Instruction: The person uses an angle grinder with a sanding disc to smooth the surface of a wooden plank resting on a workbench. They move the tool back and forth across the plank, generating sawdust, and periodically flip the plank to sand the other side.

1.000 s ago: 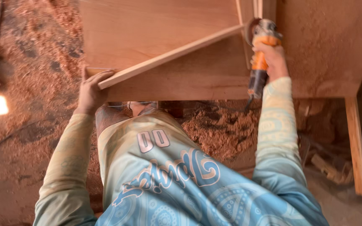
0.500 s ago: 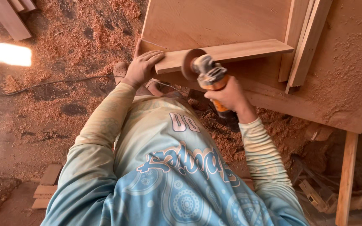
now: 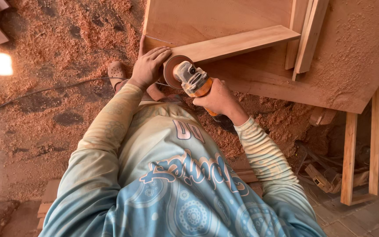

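My left hand (image 3: 149,66) presses flat on the near end of a long wooden board (image 3: 237,43) that lies across a large wooden panel (image 3: 211,19). My right hand (image 3: 216,97) grips an orange and grey angle grinder (image 3: 190,79). Its round sanding disc (image 3: 172,70) sits against the end of the board, right beside my left fingers. My long patterned blue sleeves and shirt fill the lower part of the view.
A workbench (image 3: 356,66) dusted with sawdust holds the panel and upright wooden strips (image 3: 305,37). Wooden legs (image 3: 348,158) stand at the right. Sawdust covers the floor (image 3: 62,66), where a cable (image 3: 44,91) runs. My sandalled foot (image 3: 117,71) shows below the bench.
The grinder came from the right side of the panel down to the left end of the board, close to my left hand. The view shifted with my head.
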